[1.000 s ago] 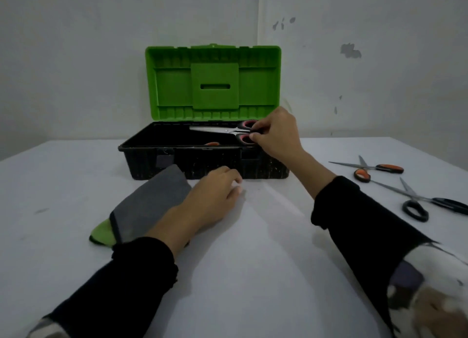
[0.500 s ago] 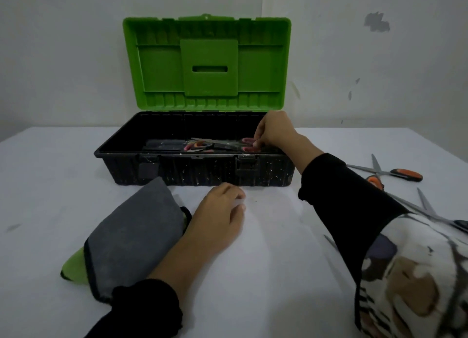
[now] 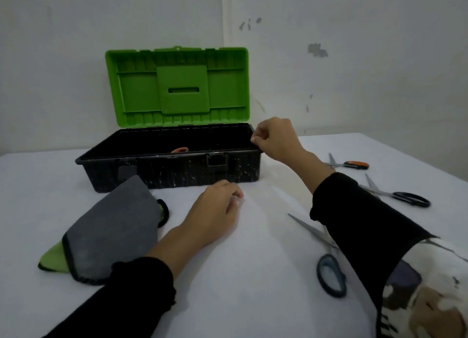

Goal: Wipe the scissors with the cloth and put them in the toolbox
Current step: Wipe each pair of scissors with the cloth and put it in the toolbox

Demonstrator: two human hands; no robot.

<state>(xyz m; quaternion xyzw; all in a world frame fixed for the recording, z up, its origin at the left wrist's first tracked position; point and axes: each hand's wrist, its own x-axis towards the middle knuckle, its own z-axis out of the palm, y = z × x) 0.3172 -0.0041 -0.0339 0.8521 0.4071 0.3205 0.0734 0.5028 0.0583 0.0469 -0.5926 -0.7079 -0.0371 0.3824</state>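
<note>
My right hand [image 3: 276,141] hangs just over the right end of the toolbox [image 3: 177,172], its fingers curled in and holding nothing. My left hand [image 3: 215,211] rests loosely on the white table [image 3: 240,274], fingers relaxed, just beside the grey cloth [image 3: 111,229], which lies flat in front of the box. Inside the toolbox only an orange handle [image 3: 180,149] of one pair shows above the front rim. Three pairs are not yet done, and all lie to my right: the orange-handled scissors [image 3: 348,164] are far, the black-handled scissors [image 3: 400,195] are nearer, and the grey-handled scissors [image 3: 326,259] are nearest to me, partly under my right sleeve. Their long axis runs from the point, up and to the left, down to the handles close to my body. So I judge the right hand is the nearer one for the next pick, and it must come back toward me. Half a second ago this hand was low inside the box, setting down a pair with red handles; now it is out and empty. The left hand and the cloth are where they were.
</note>
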